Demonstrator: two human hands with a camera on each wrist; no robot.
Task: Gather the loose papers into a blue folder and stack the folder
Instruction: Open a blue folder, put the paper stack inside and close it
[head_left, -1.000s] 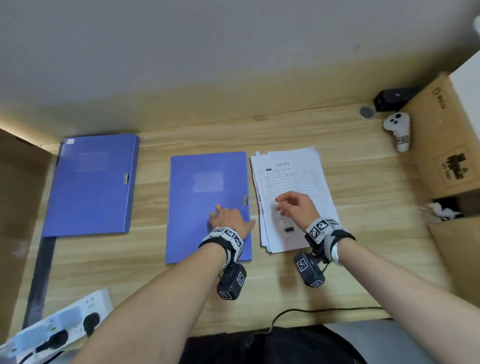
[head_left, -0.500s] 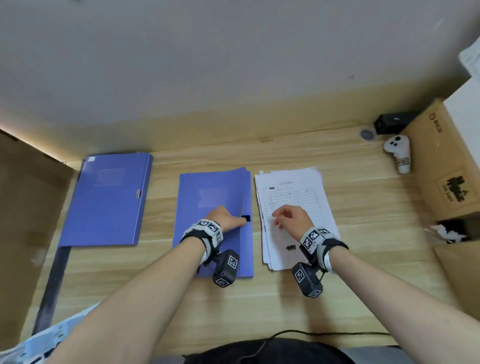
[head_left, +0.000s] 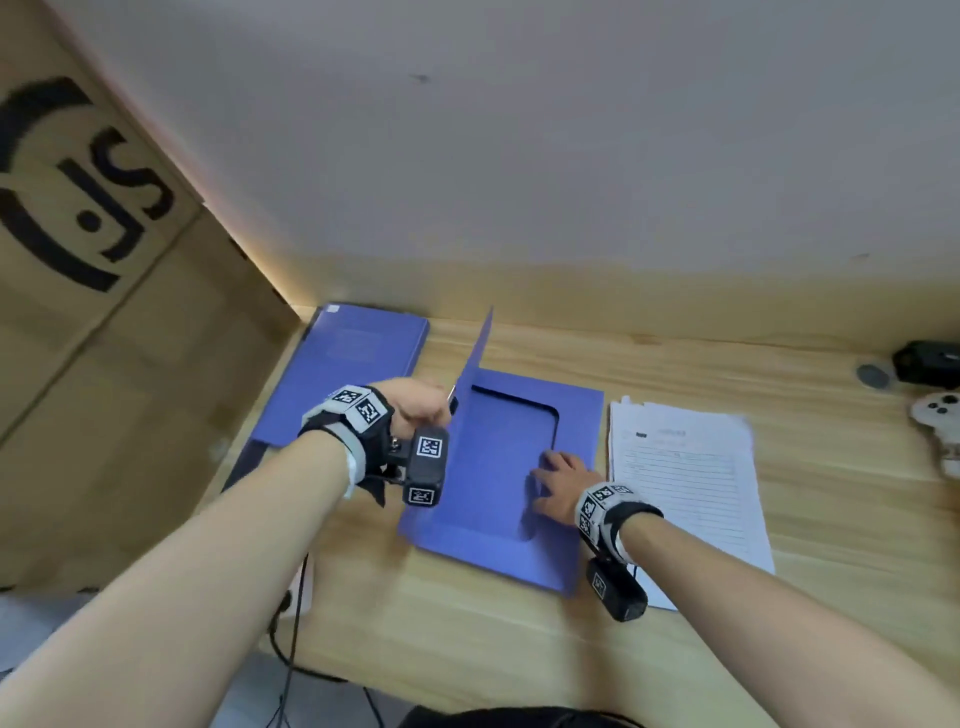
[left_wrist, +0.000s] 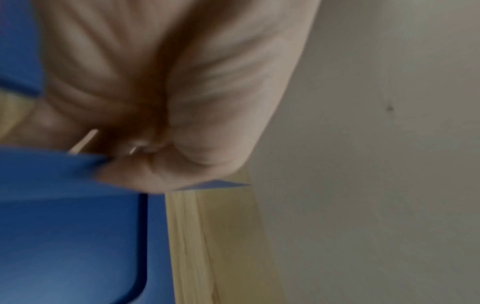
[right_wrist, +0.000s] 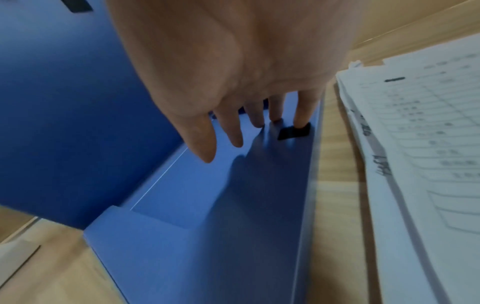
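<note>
Cover (head_left: 480, 358) pinched upright by left hand (head_left: 415, 408) should be swung fully away while flat-fingered right hand (head_left: 558, 480) steadies folder base (head_left: 498, 540) beside papers (head_left: 685, 467).

wooden desk (head_left: 675, 597): two blue folders (head_left: 498, 551), paper stack (head_left: 691, 467), controller (head_left: 940, 415).

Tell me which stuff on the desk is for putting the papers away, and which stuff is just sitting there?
For the job:
open blue folder, left hand holding its cover up, right hand pressing its inside
stack of papers beside it
second blue folder, closed, at the far left

Just lying about:
white controller
black box
cardboard box
</note>
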